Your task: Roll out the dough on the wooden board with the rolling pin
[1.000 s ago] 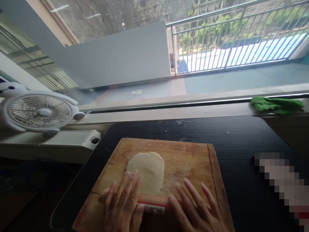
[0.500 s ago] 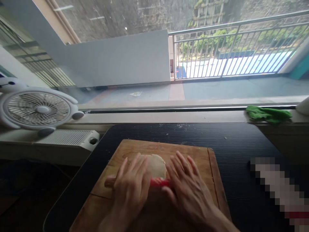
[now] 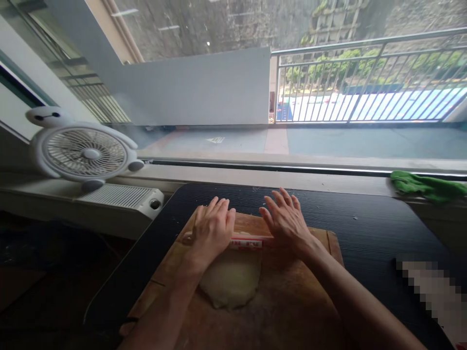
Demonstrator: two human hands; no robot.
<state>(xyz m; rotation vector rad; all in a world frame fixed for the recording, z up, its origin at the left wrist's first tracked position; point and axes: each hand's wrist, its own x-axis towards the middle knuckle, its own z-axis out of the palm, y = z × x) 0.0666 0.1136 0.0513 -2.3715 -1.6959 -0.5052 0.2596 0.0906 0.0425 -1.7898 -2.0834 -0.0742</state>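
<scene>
A rolling pin [image 3: 248,243] with a red-and-white label lies crosswise at the far edge of a flattened sheet of dough [image 3: 231,279]. Both rest on a wooden cutting board [image 3: 295,296]. My left hand [image 3: 214,227] lies over the pin's left part, fingers stretched forward and fairly close together. On the pin's right part rests my right hand [image 3: 286,218], its fingers spread and pointing away from me. The palms cover most of the pin; its left handle shows beside my left hand.
The board stands on a black table [image 3: 368,243] with white specks at its far side. A white fan [image 3: 91,153] stands at the left above a radiator [image 3: 120,197]. A green cloth [image 3: 426,185] lies on the windowsill at the right. A pixelated patch covers something at the lower right.
My hands and the rolling pin have moved forward, away from me, to the dough's far edge. The dough now shows on the near side of the pin. The view has shifted left.
</scene>
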